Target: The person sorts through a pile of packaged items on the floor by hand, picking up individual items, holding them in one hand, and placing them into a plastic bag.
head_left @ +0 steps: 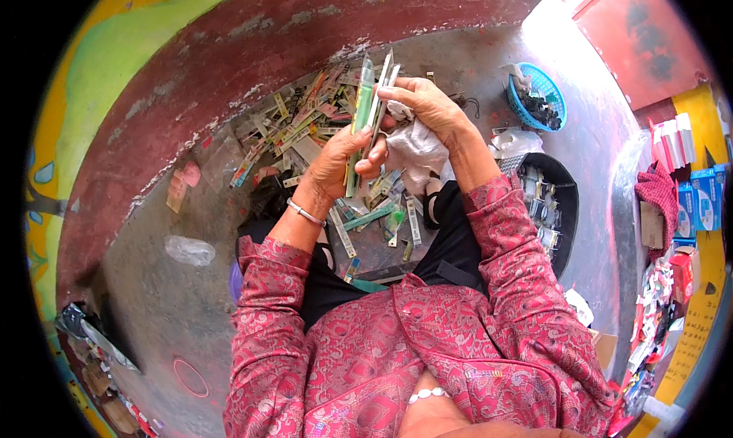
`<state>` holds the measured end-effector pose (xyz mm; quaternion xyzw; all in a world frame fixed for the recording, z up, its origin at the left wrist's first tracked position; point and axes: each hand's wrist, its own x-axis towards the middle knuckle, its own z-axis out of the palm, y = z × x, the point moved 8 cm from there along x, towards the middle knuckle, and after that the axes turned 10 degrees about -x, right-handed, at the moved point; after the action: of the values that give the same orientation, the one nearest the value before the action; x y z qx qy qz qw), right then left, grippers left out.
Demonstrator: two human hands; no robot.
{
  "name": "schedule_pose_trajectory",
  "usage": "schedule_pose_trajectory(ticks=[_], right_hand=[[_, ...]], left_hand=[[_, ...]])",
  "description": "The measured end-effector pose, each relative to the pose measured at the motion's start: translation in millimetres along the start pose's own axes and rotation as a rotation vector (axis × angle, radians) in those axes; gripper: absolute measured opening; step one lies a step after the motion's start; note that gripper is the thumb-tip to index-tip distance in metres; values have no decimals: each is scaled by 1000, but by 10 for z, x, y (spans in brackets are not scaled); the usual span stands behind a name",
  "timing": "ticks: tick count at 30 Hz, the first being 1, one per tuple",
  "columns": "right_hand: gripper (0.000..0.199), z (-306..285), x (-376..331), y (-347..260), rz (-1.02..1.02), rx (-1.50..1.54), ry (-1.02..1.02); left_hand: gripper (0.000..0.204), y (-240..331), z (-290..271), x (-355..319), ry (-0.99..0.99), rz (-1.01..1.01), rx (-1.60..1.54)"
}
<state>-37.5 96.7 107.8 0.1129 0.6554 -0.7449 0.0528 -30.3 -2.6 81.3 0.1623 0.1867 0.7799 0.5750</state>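
Observation:
In front of me, my left hand (337, 161) is wrapped round the lower part of some long, narrow flat packages (363, 94), green and clear, standing nearly upright. My right hand (432, 111) pinches the edge of a thin pale strip in the same bunch, fingers bent. A crumpled whitish cloth (416, 149) hangs from the right hand, bunched under its fingers. What exactly is inside the packages is too small to tell. Beyond and below the hands, a loose heap of similar long, thin packages (294, 125) lies scattered over the floor, with more between my legs.
A blue plastic basket (561, 94) with dark items stands at the far right. Nearer is a black round tub (566, 209) holding clear-wrapped packs. Blue boxes (706, 197) are stacked by the right wall. A clear plastic bag (190, 250) lies on the left floor.

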Motion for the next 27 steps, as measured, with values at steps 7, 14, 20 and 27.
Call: schedule_pose_trajectory(ticks=[7, 14, 20, 27], right_hand=[[26, -63, -17, -56, -120, -286, 133], [18, -198, 41, 35, -104, -188, 132], [19, -142, 1, -39, -124, -83, 90], [24, -554, -38, -213, -195, -125, 402]], left_hand=[[41, 58, -137, 10, 209, -12, 498], [29, 85, -45, -40, 242, -4, 150], [36, 82, -67, -20, 195, 13, 132], [35, 111, -110, -8, 243, 31, 168]])
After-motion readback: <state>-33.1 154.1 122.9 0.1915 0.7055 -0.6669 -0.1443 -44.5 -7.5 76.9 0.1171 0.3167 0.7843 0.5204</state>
